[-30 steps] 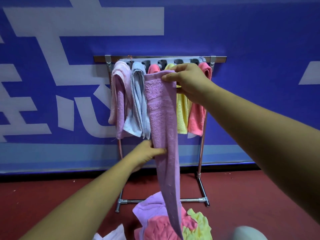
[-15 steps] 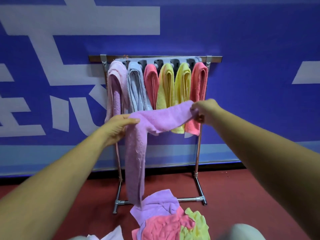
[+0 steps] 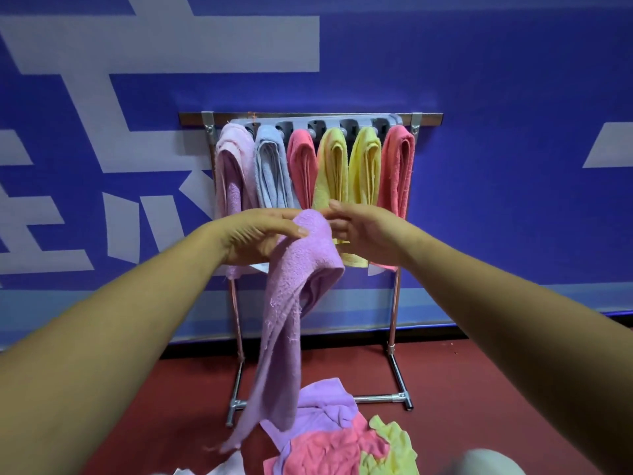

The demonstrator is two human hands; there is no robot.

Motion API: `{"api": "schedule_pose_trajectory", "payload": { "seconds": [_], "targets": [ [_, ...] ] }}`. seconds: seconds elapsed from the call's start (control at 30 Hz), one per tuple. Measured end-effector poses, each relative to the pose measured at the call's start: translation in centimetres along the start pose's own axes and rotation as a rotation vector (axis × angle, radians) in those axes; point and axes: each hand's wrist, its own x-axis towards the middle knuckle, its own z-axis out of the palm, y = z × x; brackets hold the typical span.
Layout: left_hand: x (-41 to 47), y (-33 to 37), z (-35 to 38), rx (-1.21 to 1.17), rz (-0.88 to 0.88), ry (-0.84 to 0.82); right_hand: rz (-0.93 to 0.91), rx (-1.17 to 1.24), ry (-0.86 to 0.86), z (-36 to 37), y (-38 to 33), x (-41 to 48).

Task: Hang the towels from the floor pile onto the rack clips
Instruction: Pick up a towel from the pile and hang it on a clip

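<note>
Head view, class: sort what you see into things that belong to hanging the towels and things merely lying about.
Belongs: purple towel, held by the left grip, right grip at its fold; rack; its clip bar; six hung towels; floor pile.
Merely there: blue wall; red floor; pale rounded thing at bottom edge, unclear.

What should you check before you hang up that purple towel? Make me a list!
1. Left hand has a grip on the purple towel: ok, the thumb lies over the fold.
2. Right hand holds it too: cannot tell, its fingertips are behind the fold.
3. Towel doubled over: ok.
4. Free clip on the clip bar: cannot tell; six hung towels fill the row.
5. Towel's bottom end off the floor: cannot tell, it is blurred.
6. Floor pile clear of the rack feet: ok.
</note>
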Motion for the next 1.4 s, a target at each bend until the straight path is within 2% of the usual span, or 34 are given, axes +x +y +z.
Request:
{"api": "schedule_pose_trajectory", "payload": {
  "seconds": [0.1,0.3,0.53,0.63,0.8,0.97,1.13,1.2,1.4],
  "targets": [
    [0.0,0.1,0.6,-0.003,-0.016,-0.036,0.005,-0.156,-0.085,0.8,-1.3,-0.3],
    [-0.2,-0.3,0.8,0.008,-0.012,-0.022,0.027,-0.394,-0.004,0.4,-2.0,-0.1],
    [-0.9,-3.5,-0.3,-0.010,-0.072,-0.066,-0.077,-0.104,0.076,-1.4,-2.9,-1.2],
    [-1.2,-3.6,-1.1,-0.075,-0.032,0.015,-0.046,-0.049,0.104,-3.0,-2.1,-1.8],
    [-0.9,-1.0,-0.7,-0.134,0.101,0.045,0.018,-0.071,0.082,-3.7,-0.4,-2.1],
    [-0.1,1.3,0.5,-0.068,0.146,-0.002,0.029,0.026,-0.051,-1.6,-1.2,-1.2],
    [0.4,3.0,0.0,-0.028,0.118,0.010,-0.009,-0.131,-0.100,-0.7,-3.9,0.3],
    [0.8,3.6,-0.6,0.013,0.103,-0.002,-0.024,-0.169,-0.048,-1.2,-5.1,1.0],
    [3.0,5.9,-2.3,0.171,0.101,0.143,-0.006,-0.316,0.059,-2.8,-8.2,3.0]
  ]
}}
